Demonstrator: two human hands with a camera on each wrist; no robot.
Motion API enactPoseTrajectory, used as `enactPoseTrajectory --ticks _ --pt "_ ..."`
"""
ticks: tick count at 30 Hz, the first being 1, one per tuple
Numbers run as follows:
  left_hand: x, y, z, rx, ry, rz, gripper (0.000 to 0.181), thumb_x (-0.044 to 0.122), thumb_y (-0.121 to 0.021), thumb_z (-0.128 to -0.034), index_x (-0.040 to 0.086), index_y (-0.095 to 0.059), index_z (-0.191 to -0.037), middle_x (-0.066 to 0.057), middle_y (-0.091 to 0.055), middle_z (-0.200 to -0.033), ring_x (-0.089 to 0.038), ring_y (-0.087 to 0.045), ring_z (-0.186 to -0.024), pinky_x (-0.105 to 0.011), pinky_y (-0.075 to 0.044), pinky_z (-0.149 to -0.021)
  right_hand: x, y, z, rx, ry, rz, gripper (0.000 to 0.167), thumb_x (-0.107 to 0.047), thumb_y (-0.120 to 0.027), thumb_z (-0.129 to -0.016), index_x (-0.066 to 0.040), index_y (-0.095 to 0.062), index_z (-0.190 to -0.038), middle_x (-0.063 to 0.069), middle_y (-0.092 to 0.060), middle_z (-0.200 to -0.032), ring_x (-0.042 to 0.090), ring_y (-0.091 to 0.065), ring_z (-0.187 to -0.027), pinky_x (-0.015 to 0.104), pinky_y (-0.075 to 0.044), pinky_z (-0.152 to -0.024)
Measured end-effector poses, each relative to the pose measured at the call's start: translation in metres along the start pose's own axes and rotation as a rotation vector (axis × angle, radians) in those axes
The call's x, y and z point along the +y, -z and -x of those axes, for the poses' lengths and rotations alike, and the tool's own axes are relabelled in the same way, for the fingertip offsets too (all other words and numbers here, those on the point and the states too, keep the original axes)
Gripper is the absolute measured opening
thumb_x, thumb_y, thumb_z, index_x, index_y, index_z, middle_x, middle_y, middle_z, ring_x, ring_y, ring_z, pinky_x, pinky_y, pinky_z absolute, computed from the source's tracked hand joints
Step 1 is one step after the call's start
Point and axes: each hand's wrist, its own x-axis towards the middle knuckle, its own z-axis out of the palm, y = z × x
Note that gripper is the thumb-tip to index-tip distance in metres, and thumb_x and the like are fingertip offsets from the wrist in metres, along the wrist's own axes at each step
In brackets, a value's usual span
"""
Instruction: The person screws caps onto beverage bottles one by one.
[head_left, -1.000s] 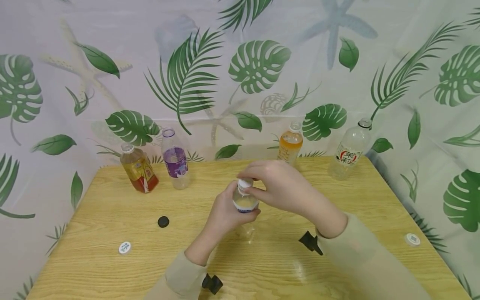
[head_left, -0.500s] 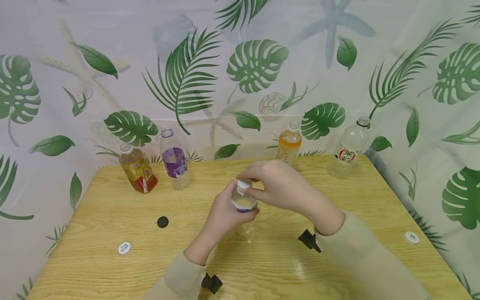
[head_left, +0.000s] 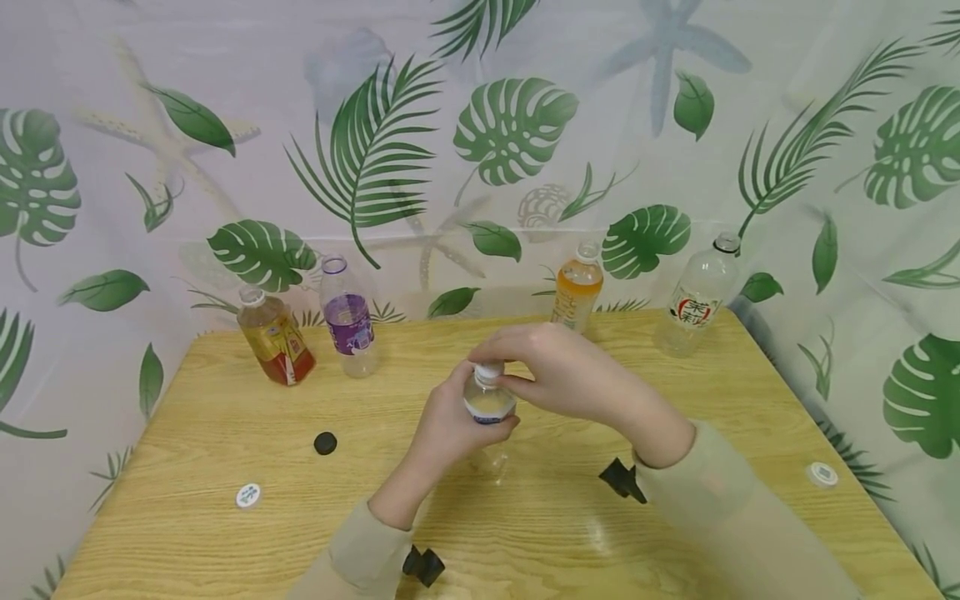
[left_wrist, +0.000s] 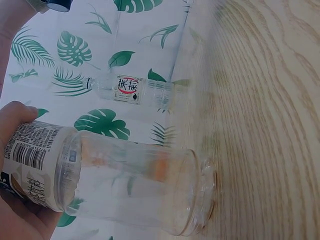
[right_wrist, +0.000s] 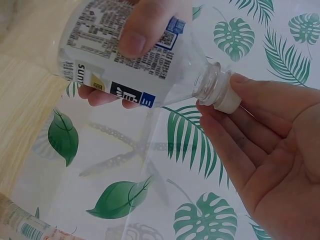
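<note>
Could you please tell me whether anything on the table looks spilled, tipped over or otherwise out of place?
Nothing looks spilled or tipped over. What stands out: the black cap, left white cap and right white cap lie loose on the table, while the purple-labelled bottle and red-circle bottle stand with open necks.

clear upright bottle (right_wrist: 114, 70), white cap (right_wrist: 228, 99) on
</note>
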Motion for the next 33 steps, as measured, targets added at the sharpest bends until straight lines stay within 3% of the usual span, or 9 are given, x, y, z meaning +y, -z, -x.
enactPoseTrajectory --ticks 6,15,22,29,33 --pt "0.0003 -0.0005 0.0005 0.017 0.01 0.0 0.073 0.013 -0.091 -0.0821 0.009 -0.055 -0.146 -0.013 -0.071 -0.129 -0.031 -0.071 -0.109 -0.043 -0.061 -0.089 0.0001 -0.0001 -0.0003 0.01 -0.038 0.017 0.031 -0.006 -0.084 -0.09 -0.006 -0.078 -0.121 0.007 -0.08 -0.119 0.024 -0.076 -0.109 0.039 -0.064 -0.091" --pt "0.0009 -0.0009 0.0009 0.016 0.029 0.001 0.073 0.013 -0.09 -0.0824 0.007 -0.055 -0.146 -0.013 -0.071 -0.128 -0.028 -0.07 -0.107 -0.043 -0.061 -0.088 0.0043 -0.0013 0.0006 -0.014 0.03 0.002 0.03 -0.004 -0.079 -0.094 -0.004 -0.077 -0.124 0.008 -0.079 -0.122 0.025 -0.075 -0.114 0.04 -0.063 -0.097" --pt "-0.0013 -0.0023 -0.0003 0.016 -0.001 -0.012 0.073 0.013 -0.09 -0.0824 0.01 -0.056 -0.146 -0.013 -0.071 -0.128 -0.029 -0.071 -0.108 -0.042 -0.061 -0.088 0.0023 -0.0012 -0.0016 0.001 -0.005 0.047 0.029 -0.009 -0.084 -0.091 -0.005 -0.079 -0.119 0.007 -0.08 -0.115 0.022 -0.077 -0.104 0.037 -0.064 -0.088" --pt "-0.0001 -0.002 -0.0006 0.006 0.002 -0.012 0.074 0.014 -0.09 -0.0833 0.012 -0.055 -0.148 -0.012 -0.071 -0.131 -0.029 -0.071 -0.11 -0.042 -0.061 -0.09 0.0034 -0.0016 -0.0012 -0.01 -0.018 0.053 0.03 -0.011 -0.083 -0.092 -0.004 -0.078 -0.121 0.008 -0.08 -0.117 0.023 -0.077 -0.105 0.037 -0.064 -0.088" --pt "0.0011 -0.0014 -0.0001 0.009 0.0 -0.011 0.072 0.013 -0.09 -0.0832 0.012 -0.056 -0.147 -0.012 -0.071 -0.13 -0.029 -0.071 -0.11 -0.044 -0.062 -0.09 0.0018 -0.0043 -0.0019 0.013 -0.028 0.094 0.025 -0.014 -0.083 -0.093 -0.006 -0.079 -0.116 0.005 -0.081 -0.11 0.019 -0.077 -0.095 0.034 -0.064 -0.082"
